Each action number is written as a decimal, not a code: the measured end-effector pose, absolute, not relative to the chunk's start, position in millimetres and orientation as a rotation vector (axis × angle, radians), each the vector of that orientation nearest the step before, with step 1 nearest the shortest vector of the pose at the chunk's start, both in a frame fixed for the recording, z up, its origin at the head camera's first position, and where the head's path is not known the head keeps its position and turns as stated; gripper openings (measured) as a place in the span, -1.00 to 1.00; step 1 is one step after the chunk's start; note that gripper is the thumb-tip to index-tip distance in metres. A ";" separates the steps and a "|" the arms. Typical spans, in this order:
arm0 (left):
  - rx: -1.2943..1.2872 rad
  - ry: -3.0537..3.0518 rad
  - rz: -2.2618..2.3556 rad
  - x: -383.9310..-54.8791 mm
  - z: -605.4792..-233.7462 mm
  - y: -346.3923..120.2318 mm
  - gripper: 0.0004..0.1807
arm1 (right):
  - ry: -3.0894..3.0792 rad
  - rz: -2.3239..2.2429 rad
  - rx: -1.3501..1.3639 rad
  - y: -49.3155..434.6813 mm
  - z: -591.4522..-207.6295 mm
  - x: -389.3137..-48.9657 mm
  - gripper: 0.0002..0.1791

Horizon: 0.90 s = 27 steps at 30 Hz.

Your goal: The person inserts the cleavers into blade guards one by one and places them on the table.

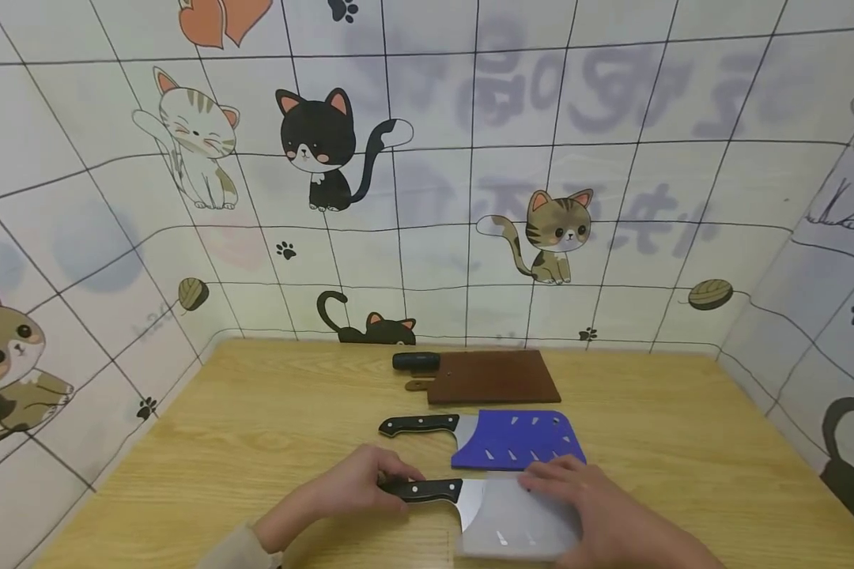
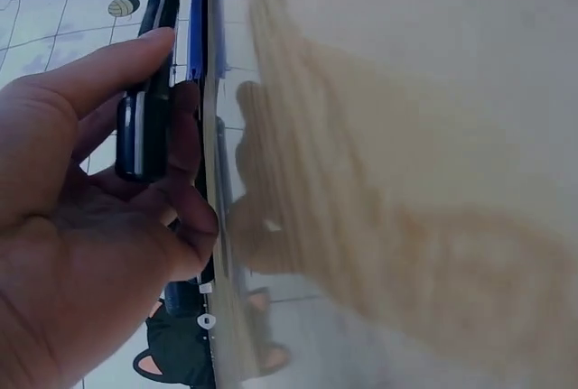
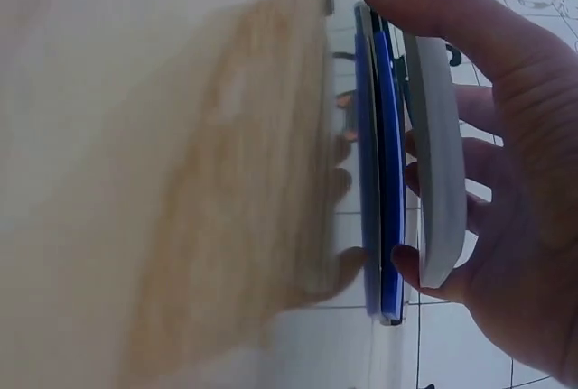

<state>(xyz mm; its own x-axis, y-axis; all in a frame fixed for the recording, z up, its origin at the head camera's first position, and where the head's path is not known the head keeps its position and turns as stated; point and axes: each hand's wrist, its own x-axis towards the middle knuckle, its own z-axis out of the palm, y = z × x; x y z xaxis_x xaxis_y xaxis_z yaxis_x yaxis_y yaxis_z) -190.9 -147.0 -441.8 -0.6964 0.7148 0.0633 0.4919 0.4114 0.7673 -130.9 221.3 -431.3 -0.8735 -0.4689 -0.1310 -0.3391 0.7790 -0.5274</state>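
A cleaver [image 1: 470,503] with a black riveted handle is in front, its blade inside a whitish blade cover [image 1: 515,525]. My left hand [image 1: 359,484] holds the handle, thumb on one side and fingers on the other; the left wrist view shows this black handle [image 2: 143,132] slightly off the table. The right hand [image 1: 601,506] grips the cover's far end; in the right wrist view, thumb and fingers span the white cover [image 3: 437,163] edge-on. Just behind lies a second cleaver, its black handle [image 1: 420,424] to the left and its blade in a blue cover [image 1: 515,438].
At the back of the wooden table [image 1: 270,411] lies a brown board [image 1: 494,377] with a short handle on its left. A black handle-like piece [image 1: 416,362] sticks out beside it. Walls covered with cat-patterned sheeting [image 1: 434,197] enclose the back and sides.
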 end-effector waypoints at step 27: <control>1.030 2.557 0.999 -187.0 -429.1 -149.8 -0.66 | 2.925 -0.503 -0.715 236.9 -426.5 -128.6 -0.10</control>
